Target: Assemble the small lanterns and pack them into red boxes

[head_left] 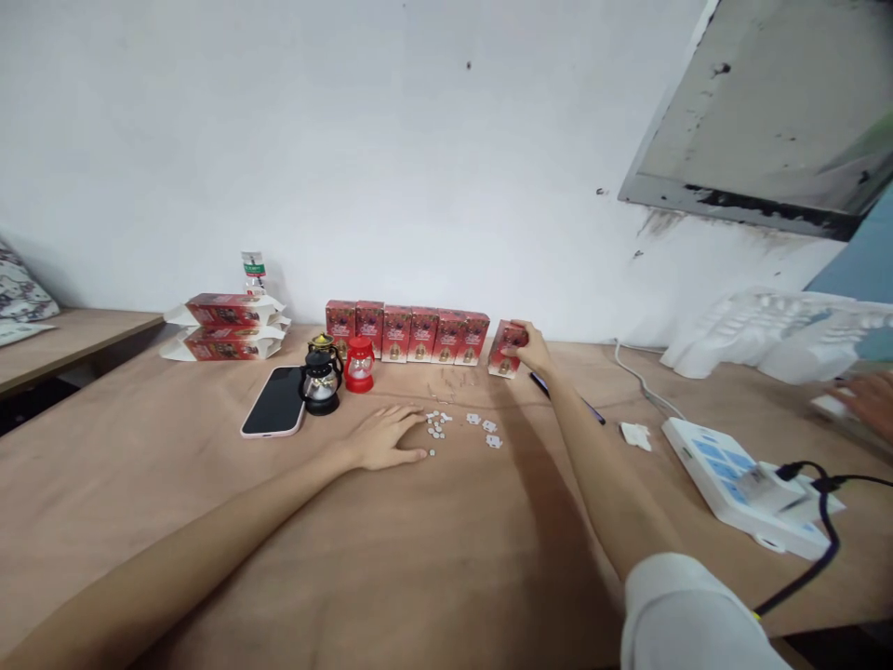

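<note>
My right hand (531, 350) grips a small red printed box (503, 350), slightly tilted, at the right end of a row of similar red boxes (423, 335) along the wall. My left hand (382, 437) lies on the table with fingers spread, beside several small round pale pieces (436, 426). To their right are several flat white cut-out pieces (490, 427). Behind these, thin clear or metallic bits (450, 380) are scattered, too small to name. A red miniature lantern (360, 365) and a black one (322, 383) stand left of centre, with a gold-topped lantern (322, 341) partly hidden behind.
A phone (276, 402) lies by the lanterns. Open-flapped red boxes (233, 328) are stacked at the left, before a bottle (253, 270). At right are a pen (593, 412), crumpled tissue (635, 435), a power strip (712, 456) with cables, white moulded packaging (732, 330) and another person's blurred hand (872, 402).
</note>
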The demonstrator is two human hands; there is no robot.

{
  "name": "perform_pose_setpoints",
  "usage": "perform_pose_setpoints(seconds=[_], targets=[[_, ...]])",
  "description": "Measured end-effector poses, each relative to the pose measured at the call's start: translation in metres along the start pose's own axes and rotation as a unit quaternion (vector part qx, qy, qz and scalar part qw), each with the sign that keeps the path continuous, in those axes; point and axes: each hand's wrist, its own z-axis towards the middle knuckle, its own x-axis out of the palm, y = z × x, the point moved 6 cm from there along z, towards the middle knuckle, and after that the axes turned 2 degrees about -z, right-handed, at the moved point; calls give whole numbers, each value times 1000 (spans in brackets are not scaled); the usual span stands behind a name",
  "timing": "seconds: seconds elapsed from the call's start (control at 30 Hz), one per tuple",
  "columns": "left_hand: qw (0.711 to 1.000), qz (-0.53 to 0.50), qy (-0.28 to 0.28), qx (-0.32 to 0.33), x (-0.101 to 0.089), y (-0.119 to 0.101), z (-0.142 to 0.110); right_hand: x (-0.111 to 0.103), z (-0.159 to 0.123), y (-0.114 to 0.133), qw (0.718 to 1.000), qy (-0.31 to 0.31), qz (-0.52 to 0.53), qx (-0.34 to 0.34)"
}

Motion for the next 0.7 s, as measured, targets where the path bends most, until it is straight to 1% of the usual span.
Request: perform_pose_setpoints(seconds=[0.13,0.3,0.4,0.5,0.57,0.6,0.63,0.67,0.7], targets=[[999,34,23,-21,1,-2,0,19,8,-10,998,-3,65,3],[998,51,31,-26,2,-4,-1,40,18,-8,993,-30,114,15],[998,55,28,-18,2,-4,-1,42,17,-9,990,-57,126,31],[998,60,24,-12,2,-3,-1,32,9,-4,986,-109,120,45],[998,64,20,-7,3,-3,-1,22,1,10,979,-175,97,42],[998,66,17,-4,3,-4,0,19,-4,24,975,-205,83,32],[998,68,13,-1,3,-4,0,16,-10,43,966,-255,51,6],[997,71,10,3,3,-4,0,21,-14,67,965,-260,26,-32],[997,73,6,6,3,-5,0,32,-16,94,972,-217,10,-85]])
